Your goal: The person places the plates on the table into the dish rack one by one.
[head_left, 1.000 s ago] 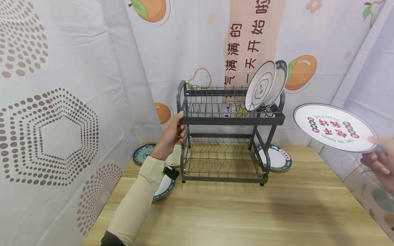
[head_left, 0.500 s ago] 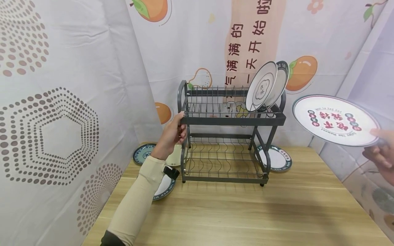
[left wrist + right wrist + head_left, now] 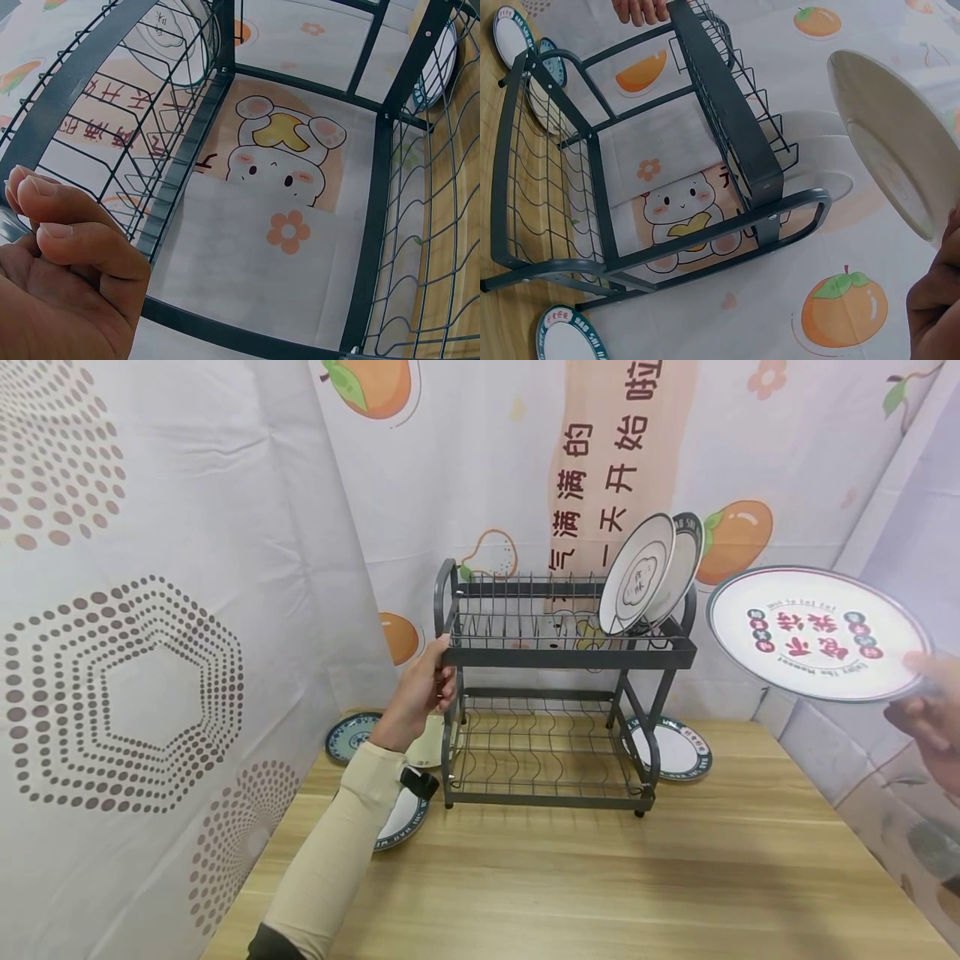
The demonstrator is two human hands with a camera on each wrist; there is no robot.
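In the head view a dark grey two-tier dish rack [image 3: 570,657] stands on the wooden table. My left hand [image 3: 420,693] grips the left end of its upper tier, with curled fingers also seen in the left wrist view. Up in the air to the right of the rack, my right hand [image 3: 937,714] pinches a white plate [image 3: 825,602] by its right edge. Red characters mark the plate's face, which tilts towards me; its plain underside shows in the right wrist view. Two plates, a front one [image 3: 630,597] and a rear one [image 3: 688,556], lean at the upper tier's right end.
Behind the rack's right leg lies a green-rimmed plate [image 3: 675,752]. Left of the rack are a blue-patterned plate [image 3: 348,737], a pale yellowish dish [image 3: 427,743] and another green-rimmed plate [image 3: 405,818], partly behind my left forearm. Printed curtains [image 3: 465,460] stand close behind and beside the table.
The plate in my right hand has risen and tipped so that more of its face shows. My left hand keeps its grip on the rack.
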